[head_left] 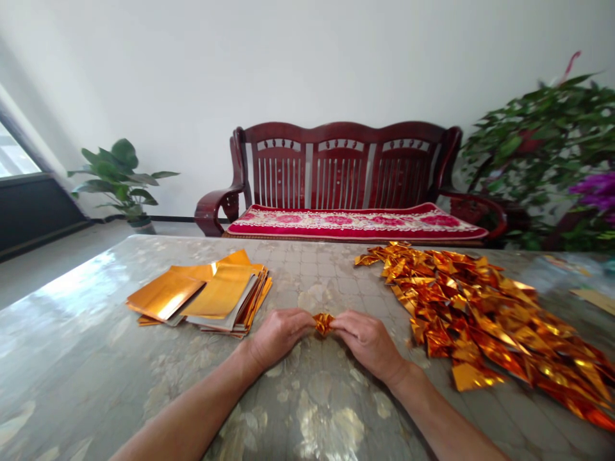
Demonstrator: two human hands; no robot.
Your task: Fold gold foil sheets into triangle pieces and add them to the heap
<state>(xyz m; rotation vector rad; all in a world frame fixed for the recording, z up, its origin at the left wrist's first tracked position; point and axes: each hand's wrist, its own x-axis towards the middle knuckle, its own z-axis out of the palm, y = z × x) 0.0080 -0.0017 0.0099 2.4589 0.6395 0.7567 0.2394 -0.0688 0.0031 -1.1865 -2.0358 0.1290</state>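
Between my two hands, just over the middle of the table, is a small folded piece of gold foil paper (323,324). My left hand (282,331) pinches its left end, and my right hand (366,338) pinches the right end. The fingers partly hide both ends of the paper. To the left of my left hand lies a loose stack of flat gold foil sheets (218,291), some showing grey-white undersides. Right of my right hand spreads a large heap of folded gold-orange foil pieces (456,307).
The table (331,410) has a patterned, shiny cover. Clear plastic (567,272) lies at its right edge. Behind it stands a dark red wooden bench (336,169) with a red floral cushion (355,221). Potted plants (122,176) stand left and right.
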